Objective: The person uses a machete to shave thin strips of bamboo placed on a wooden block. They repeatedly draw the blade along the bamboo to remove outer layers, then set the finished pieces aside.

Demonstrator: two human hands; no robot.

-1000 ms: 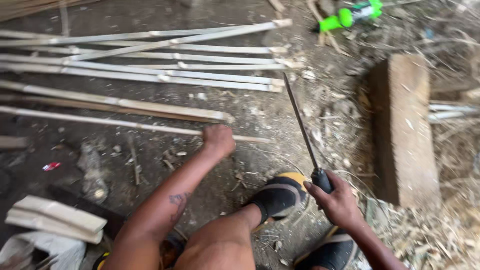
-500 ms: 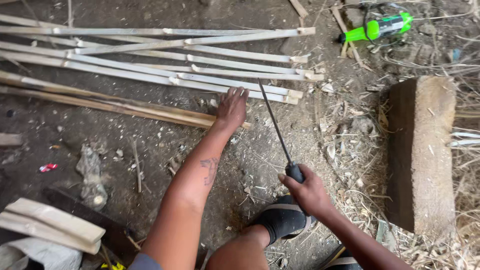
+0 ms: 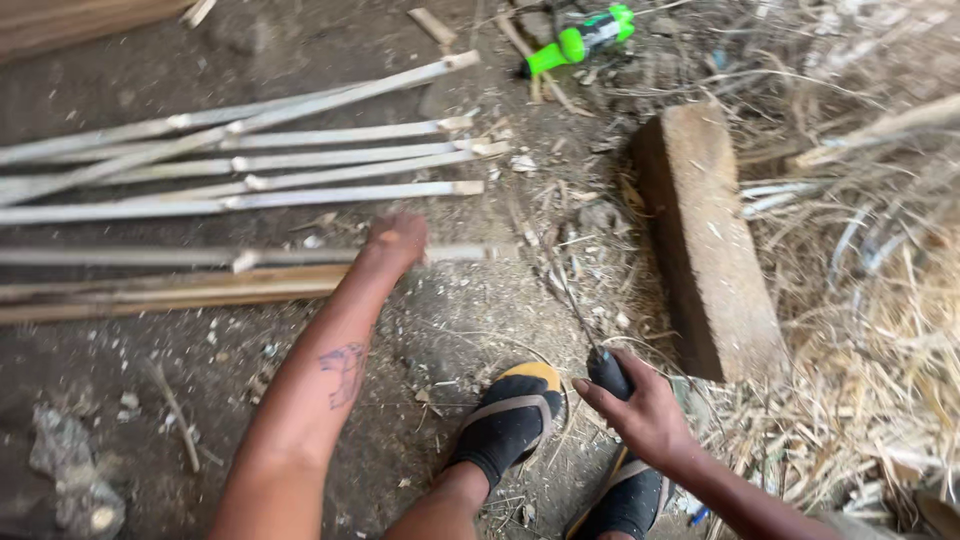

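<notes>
Bamboo strip (image 3: 300,256) under the left hand (image 3: 397,240), fingers closed on it; right hand (image 3: 645,415) grips the knife (image 3: 607,370).

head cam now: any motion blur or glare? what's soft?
Head view: the left hand and the long blade held by the right hand are motion-smeared; the bamboo strips and wooden block read sharper; flat daylight, no glare, straw slightly washed.

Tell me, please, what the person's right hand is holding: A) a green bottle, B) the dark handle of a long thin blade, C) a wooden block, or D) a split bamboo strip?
B: the right hand has its fingers wrapped around the dark handle of the long thin blade, which points up and away across the dirt ground.
</notes>
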